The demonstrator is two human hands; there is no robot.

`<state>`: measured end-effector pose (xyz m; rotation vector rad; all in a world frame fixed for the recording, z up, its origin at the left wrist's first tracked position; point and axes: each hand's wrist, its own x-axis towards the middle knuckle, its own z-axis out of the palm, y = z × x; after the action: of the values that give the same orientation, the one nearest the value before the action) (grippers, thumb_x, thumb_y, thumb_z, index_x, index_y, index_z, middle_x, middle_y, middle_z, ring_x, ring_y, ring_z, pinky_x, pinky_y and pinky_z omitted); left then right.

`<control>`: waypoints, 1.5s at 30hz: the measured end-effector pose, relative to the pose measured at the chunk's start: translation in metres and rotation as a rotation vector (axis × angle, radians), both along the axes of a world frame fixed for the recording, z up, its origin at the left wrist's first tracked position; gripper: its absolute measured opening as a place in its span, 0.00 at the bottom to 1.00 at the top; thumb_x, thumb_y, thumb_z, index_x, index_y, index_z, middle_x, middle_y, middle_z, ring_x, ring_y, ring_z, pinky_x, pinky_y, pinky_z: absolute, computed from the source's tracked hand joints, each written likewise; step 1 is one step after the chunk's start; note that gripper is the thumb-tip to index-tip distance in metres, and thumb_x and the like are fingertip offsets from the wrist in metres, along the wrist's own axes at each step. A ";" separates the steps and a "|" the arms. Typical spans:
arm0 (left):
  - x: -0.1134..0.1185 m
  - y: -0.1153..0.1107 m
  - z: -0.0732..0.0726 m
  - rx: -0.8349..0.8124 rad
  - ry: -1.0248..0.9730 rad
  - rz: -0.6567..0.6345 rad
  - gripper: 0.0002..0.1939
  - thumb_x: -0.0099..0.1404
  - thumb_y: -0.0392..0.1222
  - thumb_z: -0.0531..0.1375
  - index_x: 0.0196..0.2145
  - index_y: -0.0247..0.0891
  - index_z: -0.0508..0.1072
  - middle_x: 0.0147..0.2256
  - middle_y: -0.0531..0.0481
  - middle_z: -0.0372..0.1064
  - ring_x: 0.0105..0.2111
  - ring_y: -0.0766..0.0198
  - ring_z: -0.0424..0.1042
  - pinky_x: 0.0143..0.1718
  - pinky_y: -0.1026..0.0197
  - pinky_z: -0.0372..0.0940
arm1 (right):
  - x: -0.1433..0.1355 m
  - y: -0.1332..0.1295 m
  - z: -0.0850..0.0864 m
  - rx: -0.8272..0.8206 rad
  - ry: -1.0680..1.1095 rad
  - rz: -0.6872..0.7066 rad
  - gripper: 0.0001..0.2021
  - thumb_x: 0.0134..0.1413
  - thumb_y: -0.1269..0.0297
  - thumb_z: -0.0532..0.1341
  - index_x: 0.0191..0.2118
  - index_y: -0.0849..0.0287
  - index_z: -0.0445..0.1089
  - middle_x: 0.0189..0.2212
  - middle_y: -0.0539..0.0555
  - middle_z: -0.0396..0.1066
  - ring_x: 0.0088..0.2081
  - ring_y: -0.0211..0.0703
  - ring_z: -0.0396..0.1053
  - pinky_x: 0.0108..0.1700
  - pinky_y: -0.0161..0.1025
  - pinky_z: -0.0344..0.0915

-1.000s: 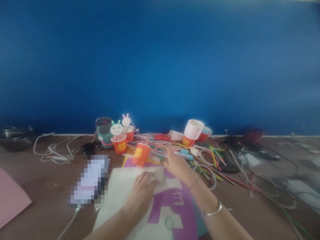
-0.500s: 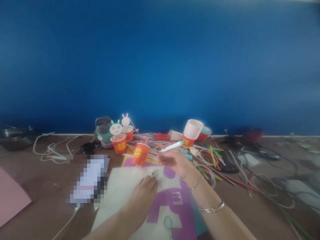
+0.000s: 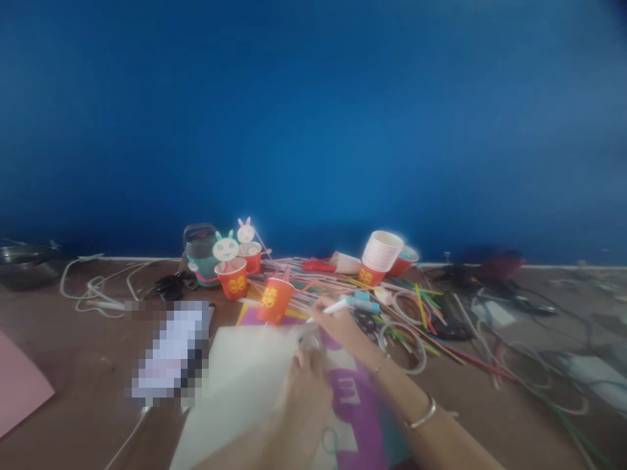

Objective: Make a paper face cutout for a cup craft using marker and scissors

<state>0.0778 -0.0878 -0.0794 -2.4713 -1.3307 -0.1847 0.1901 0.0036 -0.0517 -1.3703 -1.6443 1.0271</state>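
My right hand (image 3: 343,326) is closed around a slim white marker (image 3: 334,307) with a teal end, its other end pointing down and left above the paper. My left hand (image 3: 308,385) rests on a white sheet of paper (image 3: 235,378) with its fingers curled together. Just past those fingertips lies a small, pale, see-through round item (image 3: 310,340), too blurred to name. Under my forearms, a purple sheet (image 3: 365,418) with cut-outs is partly covered. A teal circle (image 3: 330,440) is drawn close to my left wrist.
Ahead stand red paper cups (image 3: 275,300), two with rabbit-face cut-outs (image 3: 226,249), and a cup stack (image 3: 380,258). Coloured sticks (image 3: 431,336) and cables are strewn to the right. A pixelated phone-like shape (image 3: 171,352) lies left, pink paper (image 3: 19,378) farther left.
My right hand has lowered the marker toward the paper, its tip now pointing down-left. My left hand has slid right and covers more of the purple sheet.
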 end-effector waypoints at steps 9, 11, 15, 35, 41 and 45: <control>-0.007 0.001 -0.014 0.034 -0.157 -0.031 0.19 0.59 0.27 0.52 0.46 0.27 0.73 0.43 0.33 0.71 0.48 0.43 0.68 0.45 0.43 0.67 | -0.003 0.006 0.004 -0.141 0.007 -0.054 0.11 0.41 0.58 0.64 0.21 0.59 0.66 0.15 0.46 0.61 0.20 0.35 0.56 0.23 0.33 0.53; -0.005 0.001 -0.018 0.035 -0.152 -0.020 0.20 0.60 0.27 0.51 0.49 0.25 0.71 0.43 0.32 0.71 0.47 0.44 0.70 0.44 0.45 0.68 | -0.005 0.007 0.004 -0.173 0.046 -0.029 0.11 0.44 0.58 0.62 0.21 0.59 0.66 0.16 0.47 0.63 0.20 0.36 0.59 0.23 0.34 0.55; -0.003 0.000 -0.017 0.080 -0.101 -0.031 0.19 0.60 0.30 0.52 0.47 0.21 0.70 0.45 0.27 0.70 0.46 0.41 0.70 0.43 0.46 0.69 | -0.007 0.009 0.001 -0.068 0.051 0.024 0.12 0.51 0.62 0.54 0.20 0.57 0.60 0.15 0.46 0.60 0.22 0.37 0.61 0.26 0.34 0.58; 0.000 -0.001 -0.030 0.246 -0.088 -0.012 0.16 0.61 0.41 0.54 0.41 0.27 0.73 0.41 0.32 0.74 0.45 0.46 0.72 0.45 0.49 0.66 | -0.011 0.018 -0.011 0.003 -0.209 0.127 0.12 0.54 0.61 0.53 0.21 0.57 0.57 0.18 0.47 0.61 0.24 0.38 0.60 0.27 0.34 0.54; 0.000 -0.002 -0.033 0.237 -0.079 -0.010 0.16 0.62 0.41 0.53 0.42 0.28 0.73 0.42 0.32 0.74 0.45 0.46 0.72 0.44 0.47 0.66 | -0.015 0.023 -0.006 0.007 -0.319 0.158 0.13 0.52 0.64 0.54 0.19 0.57 0.55 0.17 0.47 0.60 0.22 0.35 0.58 0.25 0.33 0.51; 0.001 -0.002 -0.034 0.247 -0.087 0.005 0.15 0.62 0.40 0.53 0.41 0.27 0.72 0.41 0.31 0.74 0.45 0.46 0.72 0.45 0.49 0.66 | -0.017 0.024 -0.005 -0.019 -0.378 0.165 0.13 0.51 0.64 0.54 0.19 0.58 0.55 0.16 0.47 0.60 0.21 0.35 0.58 0.23 0.32 0.49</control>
<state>0.0785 -0.0895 -0.1136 -2.2750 -1.2640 -0.4334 0.1727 0.0276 -0.0562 -1.5307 -2.0572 0.9151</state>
